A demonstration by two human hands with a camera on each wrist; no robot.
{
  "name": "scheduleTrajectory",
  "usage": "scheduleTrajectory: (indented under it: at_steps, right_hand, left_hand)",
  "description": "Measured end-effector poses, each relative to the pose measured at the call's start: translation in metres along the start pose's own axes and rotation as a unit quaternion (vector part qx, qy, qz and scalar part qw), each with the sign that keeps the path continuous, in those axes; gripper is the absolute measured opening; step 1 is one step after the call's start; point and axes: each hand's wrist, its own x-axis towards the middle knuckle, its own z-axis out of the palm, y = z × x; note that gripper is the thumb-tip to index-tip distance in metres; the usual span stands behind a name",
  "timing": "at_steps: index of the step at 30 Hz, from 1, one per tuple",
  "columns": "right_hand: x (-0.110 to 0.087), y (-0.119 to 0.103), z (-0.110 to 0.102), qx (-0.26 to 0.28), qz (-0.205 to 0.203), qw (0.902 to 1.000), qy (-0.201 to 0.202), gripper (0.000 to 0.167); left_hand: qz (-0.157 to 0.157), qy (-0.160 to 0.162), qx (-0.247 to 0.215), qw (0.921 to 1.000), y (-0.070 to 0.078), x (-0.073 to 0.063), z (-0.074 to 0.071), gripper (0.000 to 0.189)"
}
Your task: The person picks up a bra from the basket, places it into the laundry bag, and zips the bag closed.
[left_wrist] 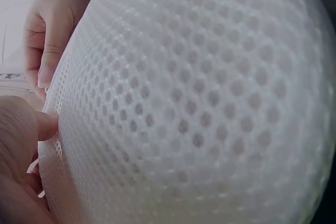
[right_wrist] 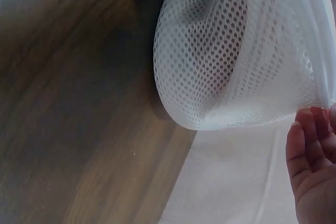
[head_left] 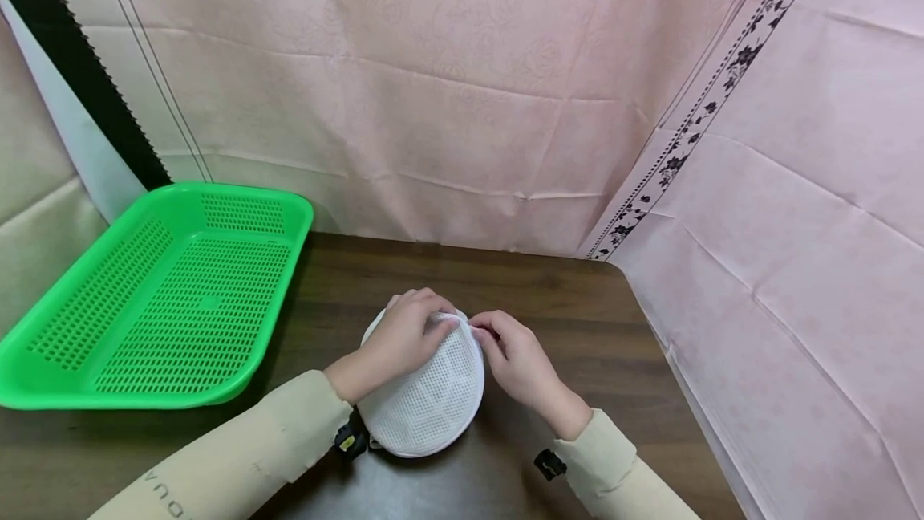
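Observation:
A round white mesh laundry bag stands on the table between both hands in the head view. My left hand lies over its upper left part and grips the top edge between thumb and fingers. At the upper right of that edge, my right hand pinches the white rim; whether a zip pull is under the fingertips cannot be made out. Mesh of the bag fills most of the left wrist view. From the right wrist, the bag shows a rounded, bulging side, with the right fingers at its rim.
A green perforated plastic basket sits at the left of the brown wooden table. Pale patterned cloth hangs behind the table and along its right side. Dark wrist devices sit by the sleeves.

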Motion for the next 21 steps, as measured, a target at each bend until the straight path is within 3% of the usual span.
scheduleTrajectory:
  at_steps: [11,21]
  right_hand:
    - [0.0015,0.0006,0.0016,0.005,-0.025,0.9992,0.03,0.006]
    - [-0.0006,0.0012,0.0015,0.007,-0.013,0.9995,0.026,0.004]
  left_hand:
    - [0.005,0.01,-0.01,0.9999,0.0001,-0.001,-0.001,0.016]
    - [-0.026,0.01,-0.018,0.9994,-0.0055,0.0018,-0.0021,0.016]
